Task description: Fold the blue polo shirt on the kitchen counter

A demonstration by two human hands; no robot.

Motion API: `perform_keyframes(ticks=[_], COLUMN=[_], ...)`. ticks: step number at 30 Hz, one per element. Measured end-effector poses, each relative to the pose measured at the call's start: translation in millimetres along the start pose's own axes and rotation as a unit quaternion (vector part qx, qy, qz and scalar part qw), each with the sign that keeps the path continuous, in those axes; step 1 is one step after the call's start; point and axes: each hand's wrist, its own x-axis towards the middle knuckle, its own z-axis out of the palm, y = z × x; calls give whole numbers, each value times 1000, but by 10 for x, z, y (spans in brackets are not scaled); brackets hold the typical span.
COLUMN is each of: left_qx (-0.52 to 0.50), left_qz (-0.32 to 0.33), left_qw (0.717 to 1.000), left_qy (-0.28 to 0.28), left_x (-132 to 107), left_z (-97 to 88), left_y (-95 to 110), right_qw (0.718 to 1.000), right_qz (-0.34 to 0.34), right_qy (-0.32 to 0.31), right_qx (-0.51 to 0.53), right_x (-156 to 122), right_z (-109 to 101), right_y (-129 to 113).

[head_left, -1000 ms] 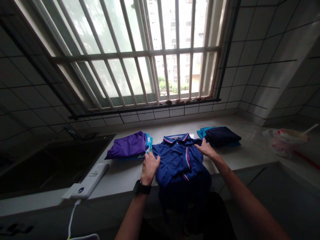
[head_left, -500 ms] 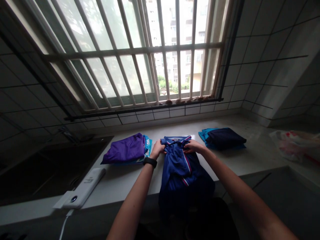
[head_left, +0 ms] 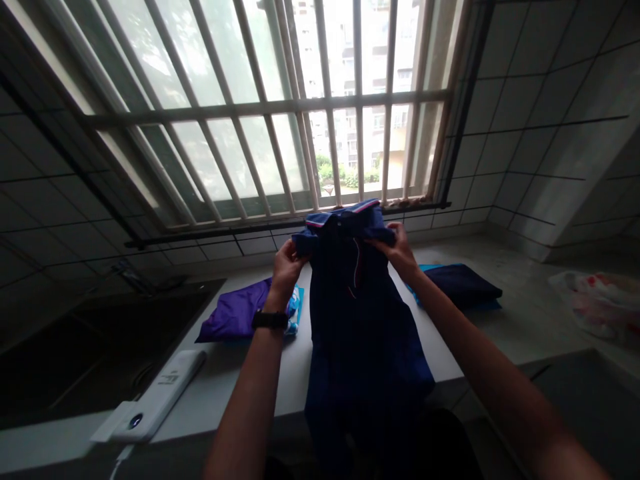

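Note:
A navy polo shirt (head_left: pixel 357 320) with red and white trim on its collar hangs between my hands, raised above the counter. Its lower part drapes over the counter's front edge. My left hand (head_left: pixel 289 267) grips the shirt near the left shoulder, a black band around that wrist. At the opposite shoulder, my right hand (head_left: pixel 397 250) pinches the cloth. Behind my left wrist lies a folded purple garment (head_left: pixel 235 310) on top of blue and white cloth (head_left: pixel 295 310). Folded dark navy cloth (head_left: pixel 460 285) with bright blue beneath it rests beyond my right forearm.
A white power strip (head_left: pixel 160 397) with a cord sits at the counter's front left, beside the dark sink (head_left: pixel 100 347). A clear plastic bag (head_left: pixel 600 300) with red and white contents stands far right. The barred window (head_left: pixel 270 107) rises behind the counter (head_left: pixel 520 320).
Both hands have lifted the polo shirt's collar and shoulders up off the counter, toward the window, keeping their hold. The shirt's body now hangs stretched down below them.

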Motion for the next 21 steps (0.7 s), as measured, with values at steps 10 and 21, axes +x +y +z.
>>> perform_keyframes(ticks=[10, 21], left_qx=[205, 348], left_qz=[-140, -106], left_qw=[928, 868], left_qy=[-279, -337], left_x=[-2379, -1564], left_z=[-421, -107], left_y=[-57, -359], right_qw=[947, 941], right_qz=[-1, 22], right_qy=[-286, -254], right_qx=[-145, -220], right_x=[-2313, -1445], right_z=[-795, -443], right_y=[777, 936])
